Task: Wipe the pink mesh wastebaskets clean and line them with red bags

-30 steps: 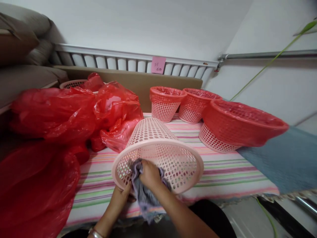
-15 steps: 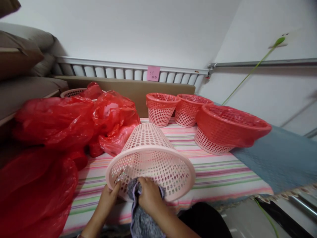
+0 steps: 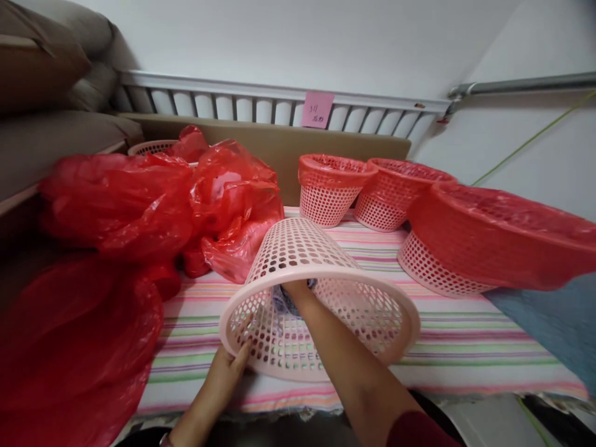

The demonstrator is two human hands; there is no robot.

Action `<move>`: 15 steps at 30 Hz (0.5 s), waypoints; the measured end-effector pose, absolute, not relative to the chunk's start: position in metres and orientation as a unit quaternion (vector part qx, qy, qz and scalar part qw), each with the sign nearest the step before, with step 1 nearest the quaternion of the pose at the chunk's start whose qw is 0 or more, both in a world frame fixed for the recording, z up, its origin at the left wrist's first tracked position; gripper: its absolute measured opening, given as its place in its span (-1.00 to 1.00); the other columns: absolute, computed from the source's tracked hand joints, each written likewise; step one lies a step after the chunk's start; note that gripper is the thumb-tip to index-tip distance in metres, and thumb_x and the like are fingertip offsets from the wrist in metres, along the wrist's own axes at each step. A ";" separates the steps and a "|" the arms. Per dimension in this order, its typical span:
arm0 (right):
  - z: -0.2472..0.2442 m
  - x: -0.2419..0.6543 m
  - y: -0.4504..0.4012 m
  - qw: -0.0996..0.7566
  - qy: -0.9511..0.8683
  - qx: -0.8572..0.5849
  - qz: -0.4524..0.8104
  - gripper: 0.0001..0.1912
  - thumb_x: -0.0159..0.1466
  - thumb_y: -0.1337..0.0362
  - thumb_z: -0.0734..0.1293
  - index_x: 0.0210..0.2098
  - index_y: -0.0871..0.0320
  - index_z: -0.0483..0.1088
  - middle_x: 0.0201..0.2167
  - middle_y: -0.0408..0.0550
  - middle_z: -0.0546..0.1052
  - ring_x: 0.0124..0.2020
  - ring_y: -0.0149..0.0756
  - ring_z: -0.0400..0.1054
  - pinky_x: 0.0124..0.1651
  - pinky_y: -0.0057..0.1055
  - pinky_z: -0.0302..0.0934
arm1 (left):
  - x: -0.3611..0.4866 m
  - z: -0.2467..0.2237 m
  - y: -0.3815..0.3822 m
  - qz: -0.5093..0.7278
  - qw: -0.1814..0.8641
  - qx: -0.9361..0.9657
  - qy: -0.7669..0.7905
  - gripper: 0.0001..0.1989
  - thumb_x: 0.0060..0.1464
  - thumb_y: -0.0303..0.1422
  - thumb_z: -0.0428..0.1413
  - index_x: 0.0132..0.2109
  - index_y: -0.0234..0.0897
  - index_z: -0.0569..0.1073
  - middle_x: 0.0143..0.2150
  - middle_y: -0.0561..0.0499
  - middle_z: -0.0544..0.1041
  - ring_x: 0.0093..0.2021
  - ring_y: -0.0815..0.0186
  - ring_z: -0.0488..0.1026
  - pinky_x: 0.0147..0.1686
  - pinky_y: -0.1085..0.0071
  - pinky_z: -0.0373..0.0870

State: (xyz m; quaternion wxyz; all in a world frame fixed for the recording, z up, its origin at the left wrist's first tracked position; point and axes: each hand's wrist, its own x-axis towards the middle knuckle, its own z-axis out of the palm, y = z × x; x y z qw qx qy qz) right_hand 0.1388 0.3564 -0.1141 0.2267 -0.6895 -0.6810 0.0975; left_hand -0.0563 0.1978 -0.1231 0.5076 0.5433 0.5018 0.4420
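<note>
A pink perforated plastic basket (image 3: 307, 242) lies on its side on the striped cloth (image 3: 195, 366), its mouth facing me. My left hand (image 3: 230, 363) grips the basket's rim at the lower left, thumb inside and fingers around the outside. Deep inside the basket is my right hand (image 3: 298, 290), closed on a grey-purple cloth (image 3: 285, 302); the basket's upper rim and wall partly hide its fingers. The cloth is bunched against the inner wall toward the basket's bottom.
Three pink baskets lined with red bags, a small one (image 3: 328, 198), a middle one (image 3: 384, 208) and a large one (image 3: 437, 267), stand at right. Red plastic bags (image 3: 125, 211) heap at left beside brown cushions (image 3: 41, 56). Behind is a white radiator (image 3: 223, 107) with a pink note (image 3: 318, 110).
My right hand has pushed the cloth from the basket's mouth deep inside. The left hand stays on the rim. The view has shifted, so things at right appear farther right.
</note>
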 end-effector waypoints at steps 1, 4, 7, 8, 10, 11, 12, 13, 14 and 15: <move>-0.115 0.139 0.358 0.225 -0.683 -0.687 0.101 -0.60 0.34 0.33 0.03 0.08 0.03 0.31 0.01 -0.07 0.45 0.10 -0.20 0.23 0.16 -0.22 0.03 | -0.053 -0.123 0.197 0.453 0.501 0.536 0.506 -0.50 0.00 -0.16 0.15 0.09 -0.26 0.45 0.14 -0.13 0.47 0.24 0.02 0.26 0.26 0.08 0.09; -0.115 0.138 0.348 0.216 -0.687 -0.684 0.113 -0.63 0.28 0.31 0.13 0.05 0.06 0.34 0.03 -0.04 0.45 0.10 -0.14 0.24 0.15 -0.22 0.04 | -0.046 -0.127 0.194 0.478 0.483 0.518 0.519 -0.51 0.02 -0.15 0.13 0.07 -0.27 0.46 0.14 -0.13 0.47 0.27 0.05 0.21 0.28 0.12 0.04; -0.114 0.132 0.319 0.204 -0.684 -0.688 0.129 -0.54 0.12 0.36 0.25 0.03 0.16 0.35 0.01 0.06 0.46 0.06 -0.06 0.29 0.08 -0.24 0.12 | -0.043 -0.136 0.193 0.488 0.476 0.519 0.516 -0.50 0.03 -0.14 0.12 0.08 -0.30 0.44 0.16 -0.16 0.44 0.28 0.05 0.19 0.29 0.11 0.00; -0.114 0.128 0.305 0.202 -0.685 -0.687 0.136 -0.52 0.07 0.38 0.26 0.01 0.18 0.35 -0.02 0.08 0.48 0.02 -0.06 0.32 0.04 -0.26 0.16 | -0.043 -0.139 0.194 0.491 0.475 0.522 0.511 -0.50 0.04 -0.14 0.12 0.08 -0.31 0.44 0.17 -0.16 0.43 0.28 0.05 0.19 0.30 0.12 -0.01; -0.113 0.120 0.271 0.202 -0.693 -0.677 0.147 -0.52 0.00 0.39 0.26 -0.04 0.19 0.36 -0.09 0.05 0.51 -0.05 -0.12 0.37 -0.01 -0.33 0.19 | -0.044 -0.143 0.195 0.496 0.477 0.523 0.503 -0.49 0.03 -0.12 0.12 0.07 -0.31 0.44 0.19 -0.16 0.41 0.28 0.05 0.18 0.30 0.14 -0.01; -0.113 0.117 0.253 0.203 -0.701 -0.667 0.150 -0.52 -0.02 0.39 0.26 -0.06 0.17 0.36 -0.11 0.02 0.51 -0.07 -0.15 0.37 -0.01 -0.36 0.19 | -0.045 -0.144 0.196 0.499 0.481 0.520 0.500 -0.48 0.02 -0.11 0.13 0.07 -0.32 0.44 0.19 -0.16 0.41 0.28 0.05 0.19 0.30 0.15 0.00; -0.112 0.114 0.235 0.205 -0.712 -0.654 0.153 -0.53 -0.03 0.39 0.25 -0.08 0.16 0.36 -0.12 -0.01 0.51 -0.08 -0.18 0.37 -0.01 -0.38 0.18 | -0.046 -0.145 0.196 0.499 0.486 0.516 0.498 -0.47 0.01 -0.09 0.13 0.06 -0.32 0.44 0.18 -0.16 0.42 0.27 0.05 0.20 0.30 0.16 0.01; -0.111 0.112 0.216 0.206 -0.722 -0.641 0.157 -0.53 -0.05 0.40 0.25 -0.10 0.15 0.36 -0.13 -0.02 0.50 -0.08 -0.20 0.36 -0.01 -0.40 0.17 | -0.046 -0.145 0.195 0.500 0.490 0.512 0.498 -0.45 0.00 -0.07 0.14 0.06 -0.33 0.44 0.17 -0.16 0.43 0.27 0.05 0.21 0.30 0.17 0.01; -0.110 0.110 0.200 0.205 -0.732 -0.629 0.162 -0.53 -0.06 0.40 0.24 -0.11 0.14 0.35 -0.13 -0.03 0.49 -0.07 -0.21 0.35 -0.01 -0.41 0.16 | -0.047 -0.145 0.195 0.501 0.494 0.507 0.498 -0.44 -0.01 -0.06 0.14 0.06 -0.34 0.44 0.16 -0.17 0.44 0.27 0.05 0.20 0.30 0.17 -0.01; -0.110 0.110 0.185 0.202 -0.742 -0.617 0.167 -0.54 -0.07 0.40 0.24 -0.12 0.13 0.35 -0.14 -0.03 0.48 -0.08 -0.21 0.34 -0.02 -0.40 0.16 | -0.047 -0.145 0.194 0.502 0.499 0.501 0.498 -0.42 -0.01 -0.05 0.14 0.07 -0.35 0.43 0.17 -0.18 0.43 0.28 0.05 0.19 0.31 0.17 -0.02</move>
